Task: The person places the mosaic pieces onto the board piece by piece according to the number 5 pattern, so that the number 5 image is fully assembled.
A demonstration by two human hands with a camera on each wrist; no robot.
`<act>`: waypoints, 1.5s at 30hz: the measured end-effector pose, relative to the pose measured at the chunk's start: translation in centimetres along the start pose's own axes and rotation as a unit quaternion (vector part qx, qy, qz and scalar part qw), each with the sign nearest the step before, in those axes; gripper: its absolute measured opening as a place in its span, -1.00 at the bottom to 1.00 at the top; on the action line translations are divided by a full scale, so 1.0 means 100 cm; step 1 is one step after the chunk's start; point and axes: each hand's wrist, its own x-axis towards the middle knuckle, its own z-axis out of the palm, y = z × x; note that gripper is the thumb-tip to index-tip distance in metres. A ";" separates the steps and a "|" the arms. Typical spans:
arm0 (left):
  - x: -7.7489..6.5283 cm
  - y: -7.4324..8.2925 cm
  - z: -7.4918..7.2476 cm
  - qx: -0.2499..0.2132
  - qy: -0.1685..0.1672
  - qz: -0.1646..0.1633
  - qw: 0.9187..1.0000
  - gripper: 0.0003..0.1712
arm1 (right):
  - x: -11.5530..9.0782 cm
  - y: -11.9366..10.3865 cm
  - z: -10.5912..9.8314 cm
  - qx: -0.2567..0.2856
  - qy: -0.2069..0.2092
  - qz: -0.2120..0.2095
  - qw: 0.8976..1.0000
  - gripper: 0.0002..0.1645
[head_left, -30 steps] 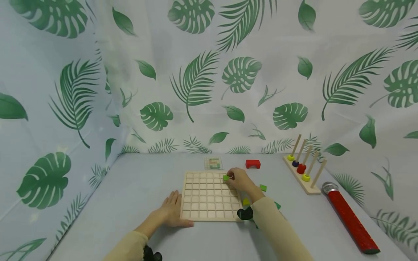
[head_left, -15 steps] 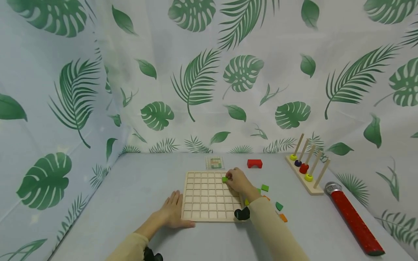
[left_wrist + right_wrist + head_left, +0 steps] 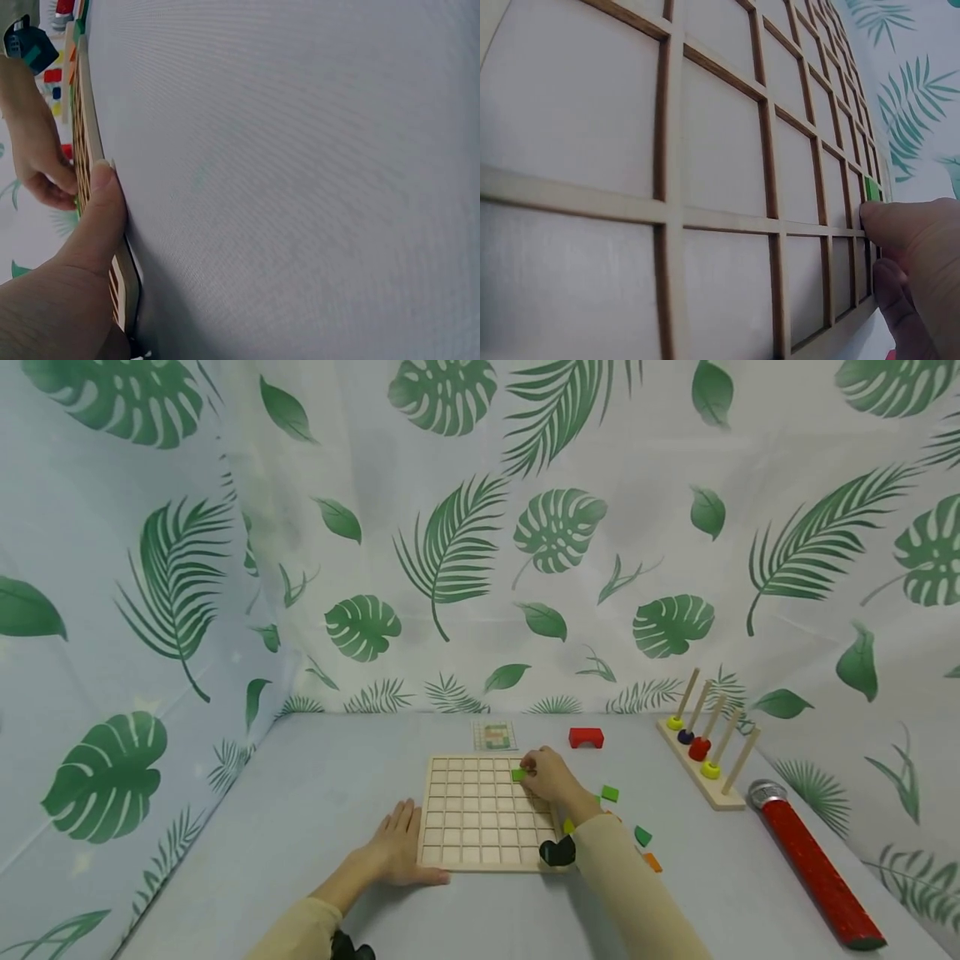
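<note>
A wooden grid board (image 3: 482, 823) with square cells lies on the table in the head view. My right hand (image 3: 551, 775) reaches over its far right part, fingertips pinching a small green square tile (image 3: 518, 774) at a cell near the far edge. The right wrist view shows the green tile (image 3: 871, 189) at the fingertips, low among the wooden ribs. At the board's left side my left hand (image 3: 397, 843) rests with extended fingers. Its thumb (image 3: 103, 202) lies against the near edge of the board in the left wrist view.
Loose tiles lie right of the board: green (image 3: 610, 793), dark green (image 3: 642, 836), orange (image 3: 652, 862) and yellow. Behind stand a patterned card (image 3: 495, 736) and a red arch block (image 3: 586, 737). A peg stand (image 3: 707, 774) with beads and a red microphone (image 3: 817, 864) are farther right.
My right hand has shifted slightly left and nearer with the green tile, which sits lower at its cell. The left hand stays in place.
</note>
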 end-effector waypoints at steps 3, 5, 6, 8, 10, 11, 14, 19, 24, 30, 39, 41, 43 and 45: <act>0.000 0.002 0.000 -0.002 -0.001 -0.002 1.000 0.34 | -0.003 0.000 0.001 0.006 0.015 0.006 1.000 -0.75; 0.002 0.001 0.002 -0.005 0.000 0.001 1.000 0.37 | -0.005 0.000 0.002 0.009 0.022 0.014 1.000 -0.69; 0.002 0.001 0.003 -0.010 0.000 0.003 1.000 0.38 | -0.006 0.000 0.002 0.010 0.024 0.020 0.999 -0.67; 0.007 -0.004 0.009 -0.009 0.003 0.007 1.000 0.43 | -0.008 0.000 0.002 0.013 0.022 0.026 0.999 -0.65; 0.007 -0.004 0.011 -0.009 -0.001 0.003 1.000 0.45 | -0.010 0.001 0.000 0.019 0.018 0.024 0.999 -0.65; 0.008 -0.005 0.012 -0.010 -0.003 0.001 1.000 0.46 | -0.011 0.002 -0.001 0.023 0.017 0.021 0.999 -0.65; 0.006 -0.002 0.008 -0.017 -0.010 -0.013 1.000 0.43 | -0.013 0.006 -0.007 0.039 0.024 0.020 0.999 -0.67; 0.005 -0.005 0.008 -0.006 -0.005 -0.005 1.000 0.44 | -0.021 0.019 -0.021 0.034 0.059 0.024 0.997 -0.71; 0.002 -0.003 0.005 -0.017 0.001 0.001 1.000 0.43 | -0.031 0.036 -0.035 0.010 0.071 0.040 0.997 -0.72; 0.000 -0.001 0.002 -0.017 0.001 -0.002 1.000 0.44 | -0.044 0.060 -0.052 0.016 0.051 0.110 0.992 -0.67; 0.004 -0.002 0.006 -0.010 0.000 -0.007 1.000 0.40 | -0.068 0.088 -0.075 0.016 0.043 0.159 0.986 -0.66; 0.005 -0.003 0.009 -0.006 0.003 -0.004 1.000 0.41 | -0.072 0.092 -0.077 0.011 0.035 0.167 0.985 -0.66; 0.006 -0.004 0.009 -0.012 0.006 -0.002 1.000 0.42 | -0.075 0.096 -0.079 0.004 0.030 0.168 0.985 -0.65; 0.006 -0.003 0.009 -0.015 0.003 -0.002 1.000 0.43 | -0.077 0.099 -0.081 -0.003 0.028 0.164 0.986 -0.65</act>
